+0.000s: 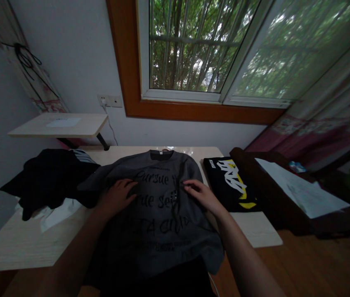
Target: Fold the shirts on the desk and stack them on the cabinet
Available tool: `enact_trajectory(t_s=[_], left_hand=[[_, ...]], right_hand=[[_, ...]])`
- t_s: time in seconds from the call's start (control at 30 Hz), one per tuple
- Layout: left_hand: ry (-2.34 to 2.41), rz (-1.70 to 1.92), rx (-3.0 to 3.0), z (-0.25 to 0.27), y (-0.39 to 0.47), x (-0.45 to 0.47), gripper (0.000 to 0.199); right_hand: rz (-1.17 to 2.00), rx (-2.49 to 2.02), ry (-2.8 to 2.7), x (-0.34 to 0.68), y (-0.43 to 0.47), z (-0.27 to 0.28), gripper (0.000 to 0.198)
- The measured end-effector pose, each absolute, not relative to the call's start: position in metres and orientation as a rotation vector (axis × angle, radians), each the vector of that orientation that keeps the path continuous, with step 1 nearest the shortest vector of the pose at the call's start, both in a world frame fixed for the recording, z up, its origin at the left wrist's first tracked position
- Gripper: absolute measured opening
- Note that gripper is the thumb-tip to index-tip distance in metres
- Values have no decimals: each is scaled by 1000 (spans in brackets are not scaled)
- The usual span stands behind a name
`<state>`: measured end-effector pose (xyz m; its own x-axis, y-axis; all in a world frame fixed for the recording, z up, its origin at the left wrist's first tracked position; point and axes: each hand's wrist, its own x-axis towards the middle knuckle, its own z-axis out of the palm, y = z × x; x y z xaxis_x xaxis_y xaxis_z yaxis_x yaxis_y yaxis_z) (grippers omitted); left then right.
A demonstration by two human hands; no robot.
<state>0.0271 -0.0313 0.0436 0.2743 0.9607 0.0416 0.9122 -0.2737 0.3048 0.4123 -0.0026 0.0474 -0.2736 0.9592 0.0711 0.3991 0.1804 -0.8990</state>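
Observation:
A dark grey T-shirt with black lettering lies spread front side up on the table, its collar toward the wall and its lower part hanging over the near edge. On the left half of its chest, my left hand rests with the fingers spread. My right hand touches the right half of the chest, fingers stretched out and slightly apart. A vertical crease runs down the fabric between the hands, closer to the right one. Neither hand appears to grip the cloth.
Rumpled black clothing lies left, over a white cloth. A folded black T-shirt with white and yellow print sits right on the pale table. A raised shelf stands back left. Beyond the right side is dark brown furniture bearing paper.

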Motion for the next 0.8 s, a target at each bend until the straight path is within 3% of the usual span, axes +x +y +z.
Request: enact_trajectory(t_s=[0.13, 0.27, 0.5, 0.67, 0.8], left_hand=[[2003, 157, 2352, 28, -36, 26, 52], [2006, 131, 2344, 27, -41, 16, 49], [1791, 39, 2010, 43, -64, -22, 40], [1487, -35, 1802, 62, -85, -50, 29], [1484, 55, 1753, 75, -83, -51, 36]], right_hand=[[697, -1355, -2069, 407, -7, 30, 45], [612, -1478, -2112, 401, -10, 29, 54], [908, -1410, -2119, 400, -6, 49, 45], [1318, -1322, -2297, 407, -13, 64, 32], [1612, -1294, -2252, 413, -16, 70, 20]])
